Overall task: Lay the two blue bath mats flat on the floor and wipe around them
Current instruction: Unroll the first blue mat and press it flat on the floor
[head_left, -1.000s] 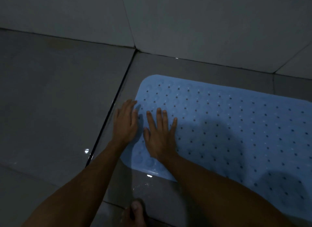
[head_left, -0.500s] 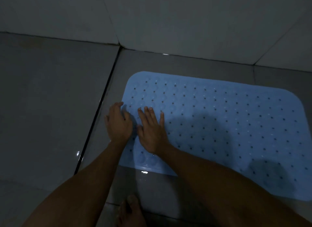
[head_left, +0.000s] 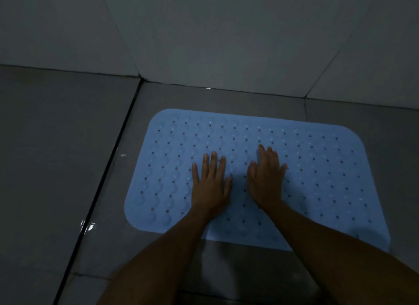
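One light blue bath mat [head_left: 317, 168] with rows of small holes lies flat on the grey tiled floor, close to the wall. My left hand [head_left: 210, 184] rests palm down on the mat, left of its middle, fingers spread. My right hand [head_left: 266, 177] presses palm down just right of it, near the mat's centre. Neither hand holds anything. No second mat is in view.
A tiled wall [head_left: 226, 43] rises just behind the mat. A dark grout line [head_left: 108, 171] runs along the floor left of the mat, with a wet glint [head_left: 87, 225] beside it. Grey floor tiles [head_left: 45, 157] stretch to the left.
Both hands have slid right from the mat's left edge toward its middle. The left hand, partly on the floor before, now lies fully on the mat. The whole mat is now visible.
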